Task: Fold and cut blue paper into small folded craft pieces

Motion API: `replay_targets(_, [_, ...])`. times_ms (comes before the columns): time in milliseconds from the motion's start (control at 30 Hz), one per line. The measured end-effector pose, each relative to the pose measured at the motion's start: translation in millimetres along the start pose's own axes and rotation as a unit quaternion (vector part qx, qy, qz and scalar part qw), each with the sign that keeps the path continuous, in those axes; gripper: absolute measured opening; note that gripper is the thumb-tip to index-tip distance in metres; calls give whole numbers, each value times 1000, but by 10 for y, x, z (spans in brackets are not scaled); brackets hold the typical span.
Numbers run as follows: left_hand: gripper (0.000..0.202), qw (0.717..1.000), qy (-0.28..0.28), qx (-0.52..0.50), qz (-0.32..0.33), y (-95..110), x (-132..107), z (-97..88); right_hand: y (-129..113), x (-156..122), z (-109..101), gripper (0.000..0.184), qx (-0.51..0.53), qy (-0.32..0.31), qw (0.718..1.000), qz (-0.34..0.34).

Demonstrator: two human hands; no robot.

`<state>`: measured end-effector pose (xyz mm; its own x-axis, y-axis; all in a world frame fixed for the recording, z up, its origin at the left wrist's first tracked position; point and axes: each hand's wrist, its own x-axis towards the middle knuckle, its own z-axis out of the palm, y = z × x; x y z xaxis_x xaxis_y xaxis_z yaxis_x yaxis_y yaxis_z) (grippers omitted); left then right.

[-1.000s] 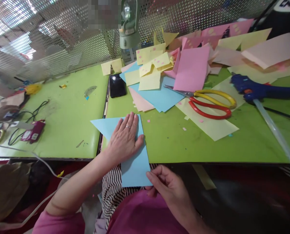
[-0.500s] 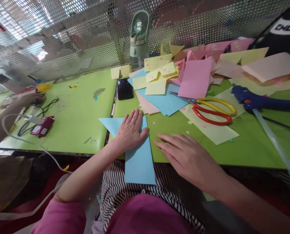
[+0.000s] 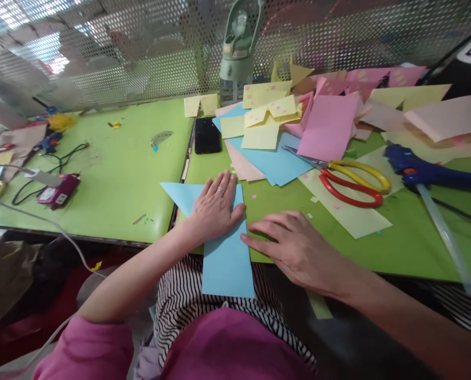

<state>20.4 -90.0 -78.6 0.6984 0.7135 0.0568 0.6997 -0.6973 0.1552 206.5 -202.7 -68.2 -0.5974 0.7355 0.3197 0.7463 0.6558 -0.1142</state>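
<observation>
A folded sheet of light blue paper (image 3: pixel 227 269) lies at the table's front edge. Its lower end sticks out over striped cloth, and a pointed flap reaches left. My left hand (image 3: pixel 216 207) rests flat on its upper part, fingers stretched and a ring on one of them. Close by the paper's right edge is my right hand (image 3: pixel 294 245), its fingers loosely bent and apart, with nothing held. One of its fingertips comes right up to that edge; whether it touches I cannot tell.
Scissors with red and yellow handles (image 3: pixel 354 182) and a blue glue gun (image 3: pixel 429 166) lie to the right. Behind are a pile of cut papers (image 3: pixel 326 126), a black phone (image 3: pixel 207 135) and a bottle (image 3: pixel 236 68). A purple power adapter (image 3: pixel 59 190) with cables sits left.
My right hand has moved left to the blue paper's edge, its fingers more bent. My left hand stays on the paper. Another person's arm at the left has gone out of view.
</observation>
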Motion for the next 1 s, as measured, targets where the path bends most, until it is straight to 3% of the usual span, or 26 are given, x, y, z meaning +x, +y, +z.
replay_targets(167, [65,1000,-3,-11,-9,25,7,16,-219,-109,-3,33,83,14,994,-65])
replay_targets(267, [67,999,-13,-33,-12,41,23,-18,-274,-98,64,40,29,42,997,-57])
replay_targets(333, [68,997,-15,-81,-12,8,4,-134,-274,-22,84,34,0,78,997,-28])
replay_targets(400, [66,985,-2,-175,-4,-82,-66,-341,-247,110,31,22,34,122,992,-4])
replay_targets(467, [69,948,22,-315,32,-208,-185,-600,-198,291,-112,15,87,164,982,31])
replay_targets(533, [83,887,29,-448,108,-316,-314,-843,-141,504,-322,13,100,207,970,78])
replay_targets(567, [81,864,44,-488,115,-345,-365,-942,-115,616,-439,13,93,227,964,101])
replay_targets(633, [60,839,106,-527,81,-338,-416,-1085,-86,831,-660,16,99,246,954,138])
replay_targets(733, [26,787,252,-563,-15,-216,-369,-1215,-108,1069,-903,19,173,252,936,174])
replay_targets(800, [19,726,332,-601,-35,-144,-302,-1285,-152,1136,-997,21,221,241,925,196])
replay_targets(867, [20,684,358,-635,-28,-136,-245,-1341,-198,1127,-1058,24,256,215,916,221])
replay_targets(933, [25,678,346,-649,-22,-197,-219,-1371,-234,1059,-1106,27,269,192,911,248])
replay_targets(1000, [35,692,353,-629,-13,-296,-232,-1384,-256,962,-1151,30,260,169,910,274])
